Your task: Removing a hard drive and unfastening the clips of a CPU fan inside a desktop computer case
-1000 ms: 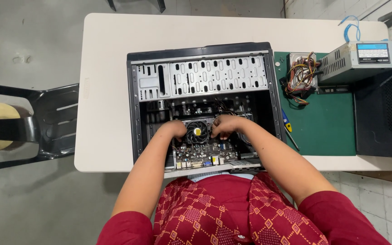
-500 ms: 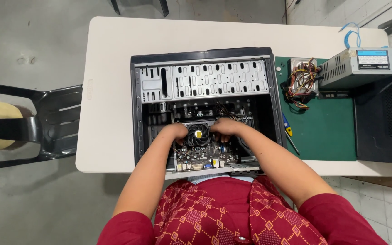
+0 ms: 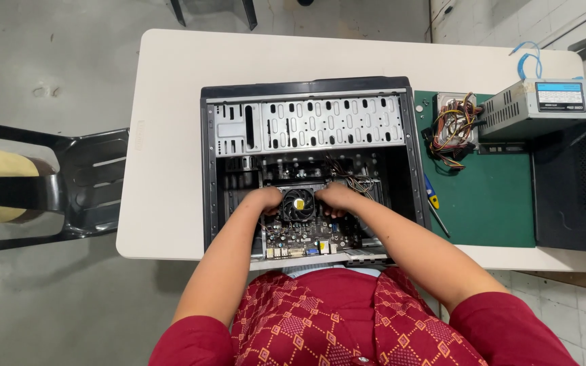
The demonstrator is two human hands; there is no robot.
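Down inside the open case (image 3: 306, 163), both hands are on the cooler fan (image 3: 298, 204), one at each side. The left hand (image 3: 266, 200) curls against the fan's left edge and the right hand (image 3: 334, 198) against its right; the fingertips are tucked under, so I cannot tell whether they clamp it or only press on it. The fan sits on the board (image 3: 306, 237) in the near half of the case, and the forearms cover much of that board. One case lies flat on the white table (image 3: 171, 135). To the right lie one green mat (image 3: 496, 203), one power supply (image 3: 534, 108) with a tangle of wires (image 3: 450, 129), and one screwdriver (image 3: 434, 207) just beside the case. One black chair (image 3: 83, 183) stands left, cut off by the frame.
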